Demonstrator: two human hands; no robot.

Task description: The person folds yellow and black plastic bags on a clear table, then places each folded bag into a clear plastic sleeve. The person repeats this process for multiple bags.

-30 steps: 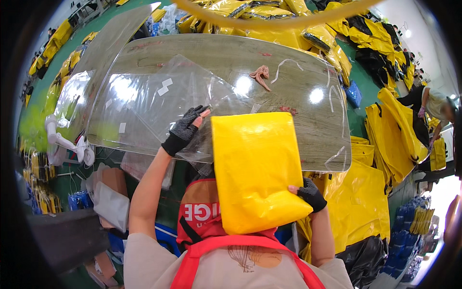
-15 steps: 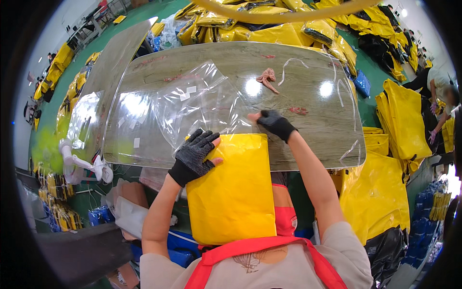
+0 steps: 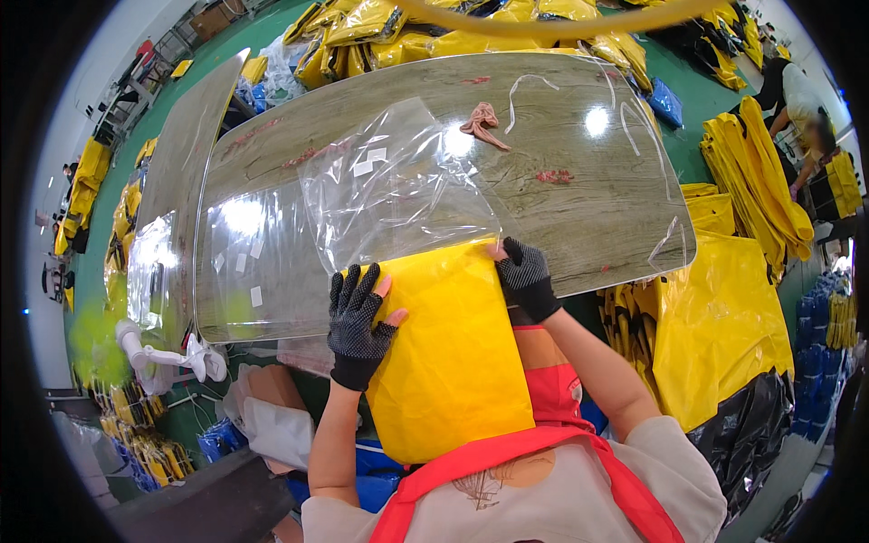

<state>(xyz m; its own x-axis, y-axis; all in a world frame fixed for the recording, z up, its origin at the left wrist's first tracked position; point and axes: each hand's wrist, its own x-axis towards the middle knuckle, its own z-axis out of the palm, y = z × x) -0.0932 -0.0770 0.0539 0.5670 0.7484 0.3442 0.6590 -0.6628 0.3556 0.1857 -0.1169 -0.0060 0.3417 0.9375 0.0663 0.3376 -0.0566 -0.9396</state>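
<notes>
A folded yellow plastic sheet [image 3: 453, 353] leans between my body and the table's near edge. Its top end meets the mouth of a clear plastic bag [image 3: 389, 199] lying on the table. My left hand [image 3: 360, 326], in a black dotted glove with bare thumb and index tips, lies with fingers spread on the sheet's upper left edge. At the upper right corner my right hand [image 3: 527, 279], gloved alike, has its fingers closed on the bag's edge, against the sheet's corner. How far the sheet's end sits inside the bag is hard to make out.
The wood-patterned table [image 3: 588, 208] bears more clear bags [image 3: 253, 262] at left, a pinkish cloth scrap [image 3: 482, 124] and white strips. Yellow packages [image 3: 489, 43] are heaped beyond. Large yellow sheets [image 3: 715, 326] hang at right. A white jointed arm [image 3: 167, 357] stands left. Another person [image 3: 801, 100] works far right.
My right hand has come down and nearer, from above the sheet to its upper right corner, drawing the bag's edge along. My left hand has shifted slightly down the sheet's left edge.
</notes>
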